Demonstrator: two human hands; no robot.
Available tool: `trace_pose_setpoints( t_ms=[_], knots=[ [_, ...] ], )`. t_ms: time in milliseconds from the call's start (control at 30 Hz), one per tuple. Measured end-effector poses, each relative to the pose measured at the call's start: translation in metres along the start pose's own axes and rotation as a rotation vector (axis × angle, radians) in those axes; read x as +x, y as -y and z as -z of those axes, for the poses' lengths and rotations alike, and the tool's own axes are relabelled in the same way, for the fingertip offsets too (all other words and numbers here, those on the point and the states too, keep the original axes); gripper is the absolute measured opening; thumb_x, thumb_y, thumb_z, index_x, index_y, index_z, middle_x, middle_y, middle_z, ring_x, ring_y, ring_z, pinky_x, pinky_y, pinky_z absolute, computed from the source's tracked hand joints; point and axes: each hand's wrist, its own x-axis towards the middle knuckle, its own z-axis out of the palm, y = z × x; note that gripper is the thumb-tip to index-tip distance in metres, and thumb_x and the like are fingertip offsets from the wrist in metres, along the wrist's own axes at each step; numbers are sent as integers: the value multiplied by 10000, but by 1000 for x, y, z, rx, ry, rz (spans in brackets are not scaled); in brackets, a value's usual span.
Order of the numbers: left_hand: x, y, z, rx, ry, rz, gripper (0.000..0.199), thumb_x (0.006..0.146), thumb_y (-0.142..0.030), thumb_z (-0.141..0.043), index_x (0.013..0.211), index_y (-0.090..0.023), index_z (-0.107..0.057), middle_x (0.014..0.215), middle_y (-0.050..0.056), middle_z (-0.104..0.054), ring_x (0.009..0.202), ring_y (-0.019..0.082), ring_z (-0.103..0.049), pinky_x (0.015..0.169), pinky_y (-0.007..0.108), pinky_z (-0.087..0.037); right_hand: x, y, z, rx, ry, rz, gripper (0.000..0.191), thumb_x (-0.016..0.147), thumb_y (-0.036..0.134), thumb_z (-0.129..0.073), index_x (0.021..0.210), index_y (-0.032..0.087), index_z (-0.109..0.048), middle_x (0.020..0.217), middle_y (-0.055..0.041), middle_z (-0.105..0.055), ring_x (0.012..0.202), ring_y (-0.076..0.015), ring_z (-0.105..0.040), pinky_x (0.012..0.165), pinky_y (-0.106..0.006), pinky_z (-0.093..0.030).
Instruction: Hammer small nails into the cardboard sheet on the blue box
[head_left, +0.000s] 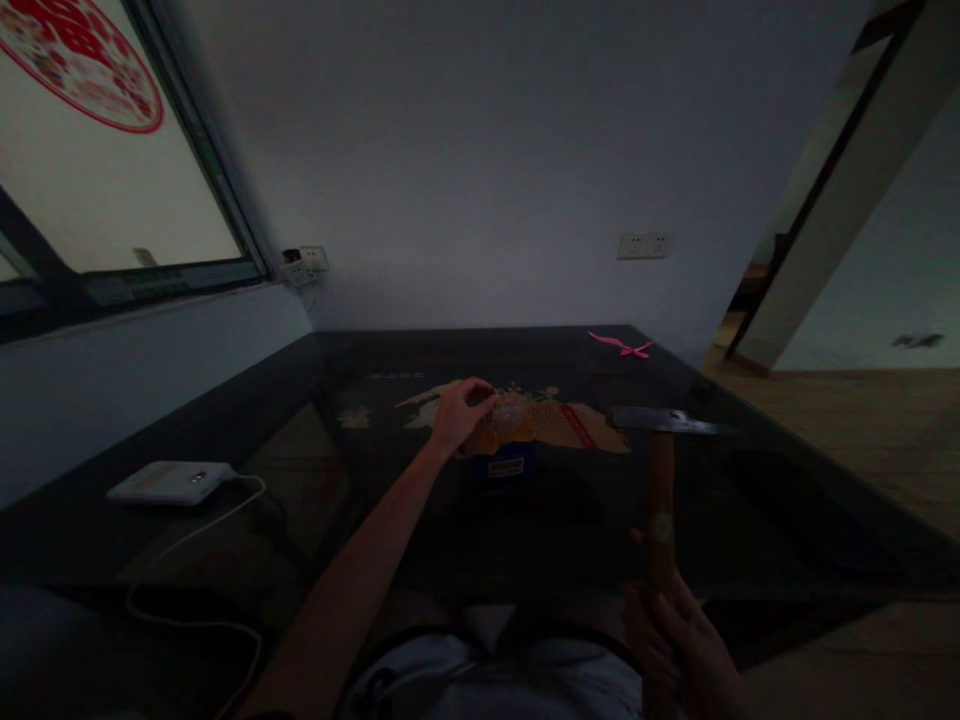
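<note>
My right hand (671, 635) is wrapped round the wooden handle of a hammer (661, 490), held upright with its metal head at the top, to the right of the table's middle. My left hand (466, 408) is closed in a pinch at the left end of an orange-brown piece (510, 425) on a small blue box (504, 465). Whatever its fingertips hold is too small to make out. Behind and beside the box lies a brown patterned shape with a red band (576, 425).
The dark glossy table (360, 540) reaches to the wall. A white device (176, 482) with a cable (202, 538) lies at the left. A pink strip (621, 346) lies at the back right. Wall sockets (643, 246) are above the table.
</note>
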Motion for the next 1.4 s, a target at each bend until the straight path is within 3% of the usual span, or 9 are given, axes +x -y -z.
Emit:
trace_pose_setpoints(
  t_ms=[333,567,700,800,1000,1167,1400],
  knots=[
    [-5,1,-2,-31,131,-21,85,745,-211,-601,789,-139,-594,791,38,-649,755,131,-629,761,285,-516,2,1,-5,-35,-15,16,483,751,386,-691,1200,380,-513,499,108,-373,367,1,-143,338,-105,-149],
    [-7,-1,0,-4,161,-14,64,747,-197,-603,776,-140,-602,775,29,-652,750,128,-622,764,279,-504,11,23,-13,-213,39,21,550,751,404,-681,1260,351,-477,510,100,-415,322,9,-189,307,-105,-163],
    [-6,2,-1,-6,166,8,73,730,-191,-623,778,-138,-610,779,35,-659,756,134,-622,743,279,-507,25,54,-35,-468,58,82,588,697,382,-727,1243,315,-519,576,73,-480,314,2,-274,282,-120,-228],
    [-6,3,-1,-6,159,40,75,732,-194,-619,781,-138,-618,755,33,-667,730,134,-626,724,269,-504,34,79,-63,-639,11,160,561,674,327,-746,1203,258,-571,668,37,-526,429,-36,-407,333,-128,-323],
    [-7,2,-1,-2,144,72,88,733,-194,-625,796,-132,-626,766,41,-681,711,138,-637,712,257,-496,55,105,-104,-961,116,109,558,746,296,-630,1274,167,-502,542,81,-464,368,-51,-370,310,-156,-314],
    [-7,3,-2,92,138,45,112,727,-221,-639,811,-145,-643,801,37,-693,739,159,-635,721,276,-494,68,106,-106,-1088,225,80,587,752,286,-587,1312,157,-468,491,97,-442,337,-63,-369,307,-178,-317],
    [-7,1,-3,76,151,77,109,742,-215,-621,821,-146,-650,777,34,-694,734,154,-635,703,257,-490,62,113,-99,-1131,163,113,560,742,313,-621,1269,157,-515,544,72,-507,376,-66,-408,332,-180,-329]
  ],
)
